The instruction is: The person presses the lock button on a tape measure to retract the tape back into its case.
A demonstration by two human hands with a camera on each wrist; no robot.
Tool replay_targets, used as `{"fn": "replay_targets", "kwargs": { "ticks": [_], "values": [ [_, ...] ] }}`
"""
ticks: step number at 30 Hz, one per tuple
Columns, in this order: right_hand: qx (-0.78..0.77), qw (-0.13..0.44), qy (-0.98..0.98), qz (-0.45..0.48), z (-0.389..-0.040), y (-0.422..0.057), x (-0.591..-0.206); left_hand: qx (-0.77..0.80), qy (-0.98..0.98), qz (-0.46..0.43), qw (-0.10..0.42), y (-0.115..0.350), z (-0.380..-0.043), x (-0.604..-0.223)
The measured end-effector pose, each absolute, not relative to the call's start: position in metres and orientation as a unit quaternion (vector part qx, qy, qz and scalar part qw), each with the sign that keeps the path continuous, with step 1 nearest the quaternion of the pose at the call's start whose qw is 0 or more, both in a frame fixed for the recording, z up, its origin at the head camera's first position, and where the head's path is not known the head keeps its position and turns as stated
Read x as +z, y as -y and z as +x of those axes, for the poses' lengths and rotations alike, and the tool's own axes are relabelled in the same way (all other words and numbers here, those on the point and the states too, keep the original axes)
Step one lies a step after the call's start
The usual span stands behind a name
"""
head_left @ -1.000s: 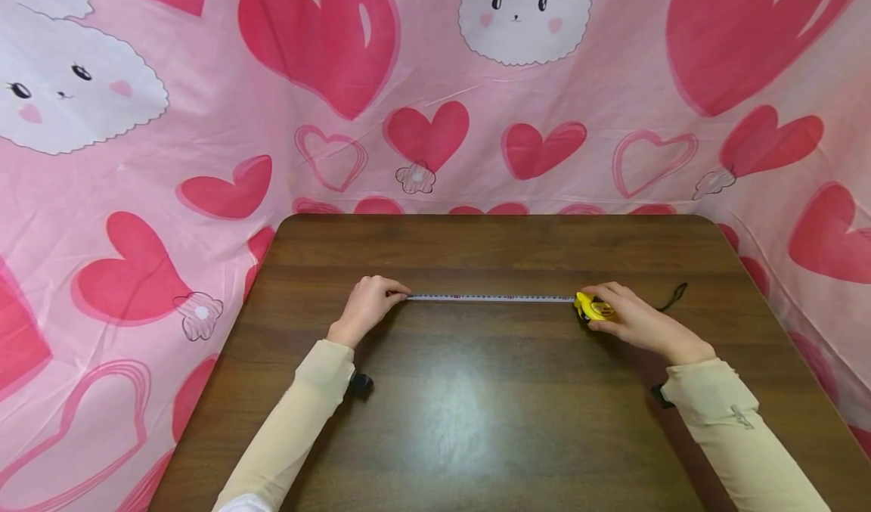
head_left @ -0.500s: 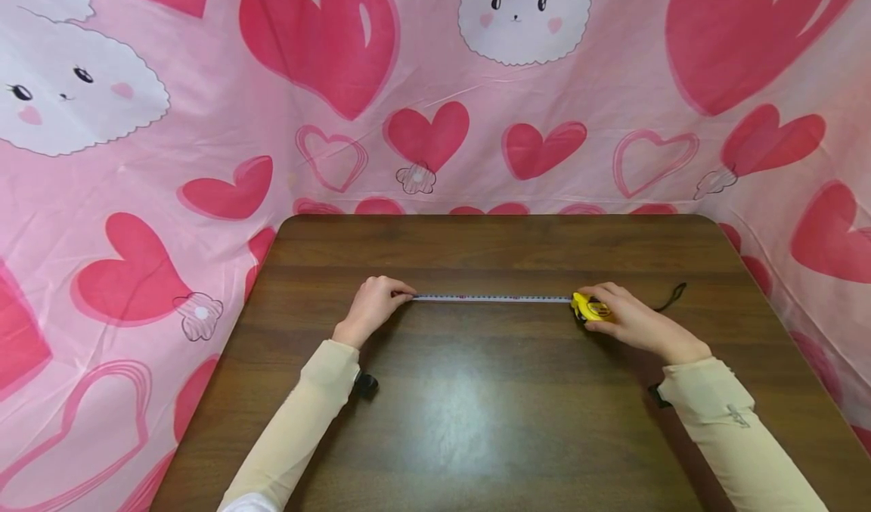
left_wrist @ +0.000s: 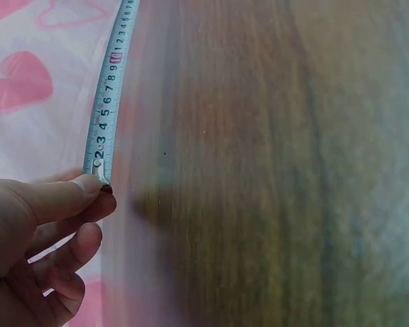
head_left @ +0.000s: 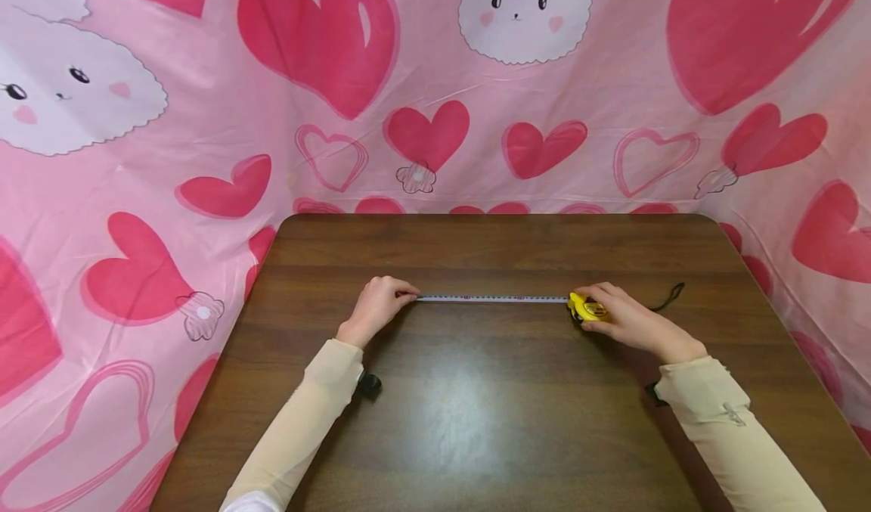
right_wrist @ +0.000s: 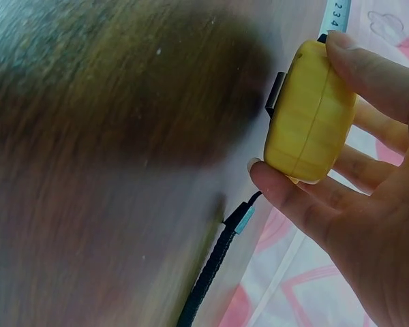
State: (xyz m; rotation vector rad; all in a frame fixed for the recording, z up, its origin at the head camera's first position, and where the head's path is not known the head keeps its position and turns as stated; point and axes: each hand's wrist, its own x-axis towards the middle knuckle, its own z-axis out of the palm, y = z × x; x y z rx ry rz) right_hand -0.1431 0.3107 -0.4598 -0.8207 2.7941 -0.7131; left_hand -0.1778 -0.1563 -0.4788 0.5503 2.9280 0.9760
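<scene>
A yellow tape measure [head_left: 587, 308] sits in my right hand [head_left: 629, 323], thumb and fingers gripping its case. Its white blade [head_left: 493, 299] stretches leftward across the table to my left hand [head_left: 377, 306]. In the left wrist view, thumb and forefinger pinch the metal end of the blade [left_wrist: 105, 102], right by the low numbers; the other fingers are curled below. The right wrist view shows the yellow case [right_wrist: 310, 116] from its rounded back, a black belt clip [right_wrist: 275, 94] on one side. A black wrist strap [right_wrist: 215, 269] trails from it.
Both hands are over a dark brown wooden table [head_left: 442, 414] with rounded far corners. A pink cloth [head_left: 435, 66] printed with hearts and white fluffy faces hangs behind it and at both sides. A small black device [head_left: 370, 385] is on the left wrist.
My left hand has moved slightly right and my right hand slightly left, each keeping its hold. The visible stretch of tape blade between them has become shorter.
</scene>
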Motion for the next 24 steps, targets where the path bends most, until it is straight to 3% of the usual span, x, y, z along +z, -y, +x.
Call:
{"fn": "replay_targets", "kwargs": {
  "ticks": [24],
  "values": [
    [-0.24, 0.076, -0.927, -0.279, -0.144, -0.3, -0.453, 0.315, -0.932, 0.18, 0.01, 0.145, -0.179, -0.475]
  ]
}}
